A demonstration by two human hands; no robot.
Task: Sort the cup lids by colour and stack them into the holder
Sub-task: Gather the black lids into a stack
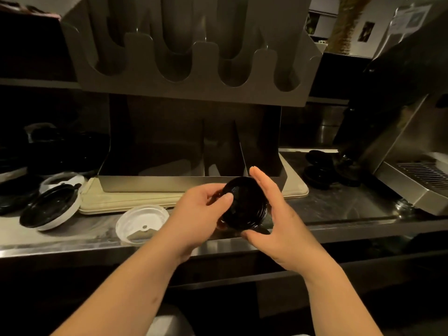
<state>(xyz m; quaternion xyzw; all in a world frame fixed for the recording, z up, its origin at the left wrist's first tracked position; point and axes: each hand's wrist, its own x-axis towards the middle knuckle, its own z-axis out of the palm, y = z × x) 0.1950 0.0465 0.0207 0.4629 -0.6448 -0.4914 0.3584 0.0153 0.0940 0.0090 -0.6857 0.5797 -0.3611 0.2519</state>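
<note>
The left grip (pixel 197 209) curls thumb and fingers round a stack of black lids (pixel 244 209), which is held between both grips over the front of the desk (pixel 339 209). The right grip (pixel 276 214) lies flat against the stack's other side, fingers straight. The holder (pixel 194 93) stands just beyond the grips, and a white lid (pixel 141 224) lies left of the left grip.
</note>
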